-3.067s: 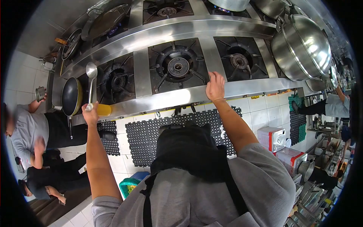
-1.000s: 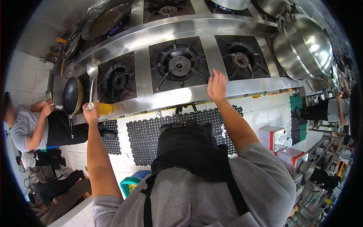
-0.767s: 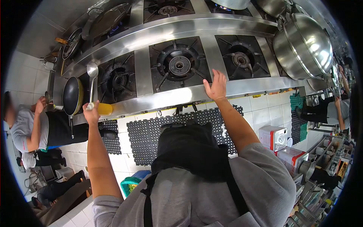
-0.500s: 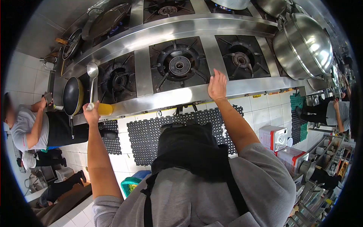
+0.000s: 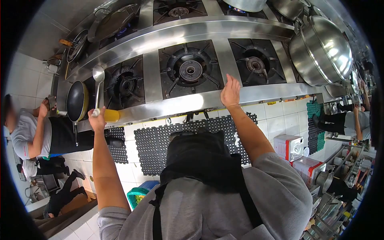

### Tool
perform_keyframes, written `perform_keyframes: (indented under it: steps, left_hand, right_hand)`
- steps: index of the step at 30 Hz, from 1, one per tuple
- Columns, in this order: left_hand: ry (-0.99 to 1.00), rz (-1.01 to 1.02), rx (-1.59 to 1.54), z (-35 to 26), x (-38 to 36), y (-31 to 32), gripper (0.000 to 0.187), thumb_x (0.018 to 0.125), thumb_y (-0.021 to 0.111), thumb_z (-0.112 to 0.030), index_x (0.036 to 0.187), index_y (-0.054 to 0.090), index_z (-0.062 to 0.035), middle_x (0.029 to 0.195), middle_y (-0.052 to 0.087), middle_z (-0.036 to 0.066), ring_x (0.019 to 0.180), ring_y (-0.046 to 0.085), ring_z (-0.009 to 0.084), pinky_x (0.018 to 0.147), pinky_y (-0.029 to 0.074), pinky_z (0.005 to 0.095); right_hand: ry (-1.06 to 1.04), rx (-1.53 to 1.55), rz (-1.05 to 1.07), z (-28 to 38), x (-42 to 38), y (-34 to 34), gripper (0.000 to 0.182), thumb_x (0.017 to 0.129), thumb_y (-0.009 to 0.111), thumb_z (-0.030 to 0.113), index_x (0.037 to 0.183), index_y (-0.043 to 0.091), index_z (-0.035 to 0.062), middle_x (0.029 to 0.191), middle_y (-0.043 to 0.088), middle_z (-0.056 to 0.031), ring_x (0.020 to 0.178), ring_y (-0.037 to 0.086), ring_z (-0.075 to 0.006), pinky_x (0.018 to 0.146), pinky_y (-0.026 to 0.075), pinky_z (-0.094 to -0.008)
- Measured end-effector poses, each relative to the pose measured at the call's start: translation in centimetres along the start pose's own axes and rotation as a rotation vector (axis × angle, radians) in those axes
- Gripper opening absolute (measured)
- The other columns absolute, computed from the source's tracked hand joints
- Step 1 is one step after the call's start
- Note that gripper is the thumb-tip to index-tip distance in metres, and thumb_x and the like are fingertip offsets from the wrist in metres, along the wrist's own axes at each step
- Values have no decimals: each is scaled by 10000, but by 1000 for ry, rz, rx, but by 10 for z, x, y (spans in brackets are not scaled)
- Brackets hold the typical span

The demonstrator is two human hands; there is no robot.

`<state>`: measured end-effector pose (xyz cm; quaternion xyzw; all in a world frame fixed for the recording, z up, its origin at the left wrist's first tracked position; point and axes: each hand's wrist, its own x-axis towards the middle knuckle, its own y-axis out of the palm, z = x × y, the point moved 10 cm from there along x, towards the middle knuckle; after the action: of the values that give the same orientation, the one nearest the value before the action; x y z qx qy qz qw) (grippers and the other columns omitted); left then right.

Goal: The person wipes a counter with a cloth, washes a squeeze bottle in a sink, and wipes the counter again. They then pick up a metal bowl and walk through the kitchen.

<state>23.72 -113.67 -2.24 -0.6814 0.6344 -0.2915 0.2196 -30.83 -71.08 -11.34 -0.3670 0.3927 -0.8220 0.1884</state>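
My left hand (image 5: 97, 123) is closed around the pale handle end of a steel ladle (image 5: 98, 74), whose bowl points away from me over the left part of the stove. Right beside that hand stands a yellow container (image 5: 112, 116), partly hidden by my fingers. A black frying pan (image 5: 77, 101) lies just left of the ladle, its handle towards me. My right hand (image 5: 230, 92) rests at the stove's steel front edge (image 5: 182, 101) with fingers stretched out, holding nothing. Beyond it are the middle burner (image 5: 191, 71) and the right burner (image 5: 255, 63), both bare of pots.
A large steel pot (image 5: 320, 52) sits at the stove's right end. Pans and a pot stand on the back burners, some with blue flames. A co-worker (image 5: 34, 132) stands at the left. Red-and-white tins (image 5: 289, 146) are on the floor at right, by a black rubber mat (image 5: 150, 148).
Both my hands and the ladle stay almost in place. The co-worker at the left has shifted an arm slightly, and people in the far background have moved.
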Motion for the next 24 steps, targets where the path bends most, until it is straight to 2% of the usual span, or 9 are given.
perform_keyframes:
  steps: [4,7,9,10,12,13,15,18,24]
  left_hand:
    - [8,-2,-31,-1,-1,1,602,775,872,-293,1170,536,13,828,644,117,513,577,179,395,451,319]
    - [27,17,-65,-1,-1,3,591,780,870,-282,1160,526,11,814,640,110,505,569,172,396,446,317]
    - [48,25,-87,-2,0,3,597,781,871,-289,1160,522,13,814,638,107,508,568,169,399,449,318]
    - [48,25,-87,-2,0,4,597,781,871,-289,1160,522,13,814,638,107,508,568,169,399,449,318]
    - [24,19,-74,-1,-1,3,595,779,873,-298,1157,531,8,822,642,109,523,582,174,406,458,317]
    - [23,18,-74,-2,-1,2,595,779,873,-298,1157,531,8,822,642,109,523,582,174,406,458,317]
    - [10,10,-40,0,-1,1,595,776,876,-306,1159,542,4,838,649,114,545,601,181,414,469,319]
    - [12,6,-27,2,2,1,602,771,880,-313,1162,550,4,854,656,120,557,609,186,419,477,322]
    - [19,25,-70,7,4,3,637,763,882,-337,1180,550,12,873,663,131,570,616,196,428,486,327]
  right_hand:
    - [-8,-11,-2,0,0,1,619,843,581,30,1438,410,22,1362,494,-180,1278,448,-380,1096,356,-493]
    - [9,3,4,0,0,-1,624,838,588,32,1442,432,53,1357,495,-170,1280,450,-372,1096,356,-490]
    - [-25,-27,53,4,0,0,584,841,586,33,1413,518,128,1351,498,-158,1276,453,-366,1087,366,-487]
    - [-26,-27,53,4,0,0,584,841,586,33,1413,518,128,1351,498,-158,1276,453,-366,1087,366,-487]
    - [-29,-31,89,5,0,3,515,844,580,32,1330,628,192,1351,498,-148,1271,453,-368,1074,378,-490]
    - [-30,-31,89,5,0,3,515,844,580,32,1330,628,192,1351,498,-148,1271,453,-368,1074,378,-490]
    - [-51,-37,67,8,0,1,425,850,573,31,1221,709,188,1344,506,-147,1263,456,-373,1058,389,-492]
    - [-90,-47,60,11,0,0,368,847,577,32,1143,747,169,1334,518,-146,1259,462,-371,1055,390,-488]
    - [-92,-38,40,11,-1,-1,359,847,577,31,1120,761,174,1334,528,-140,1263,465,-361,1056,390,-483]
